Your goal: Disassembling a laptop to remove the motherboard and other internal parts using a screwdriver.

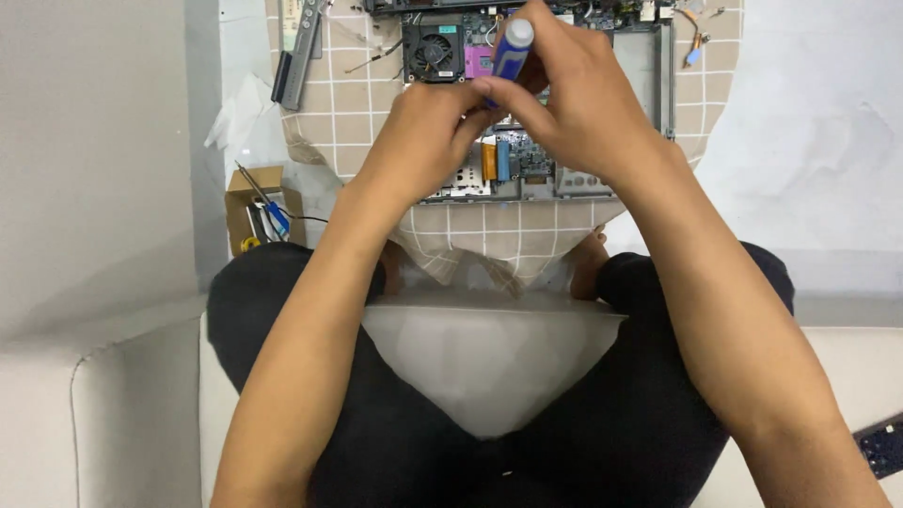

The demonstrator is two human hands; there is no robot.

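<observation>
— What's the setup over there?

— A person sits on a pale sofa [122, 414], knees apart in dark trousers, over a light floor [809, 122]. In front of the knees lies a tan checked cloth [489, 235], and on it an opened laptop [649, 85] with its insides bare.

— And the arms?

— Both forearms reach forward and meet above the laptop. The right hand [583, 113] is wrapped around a small blue and white tube [511, 52], held nearly upright with its white end up. The left hand [423, 141] comes in beside it, fingertips pinched onto the tube's lower end, touching the right hand's fingers. So both hands are clamped on that tube, right above the circuit board.

— What else is around?

— A black fan [433, 52] sits in the laptop just left of the tube, with a purple chip [478, 62] beside it. The hands hide most of the board's middle. To the left, on the floor, an open cardboard box [259, 212] holds small tools, and a grey strip [299, 56] lies at the cloth's far left edge. A dark remote [882, 444] rests on the sofa at the right.
</observation>
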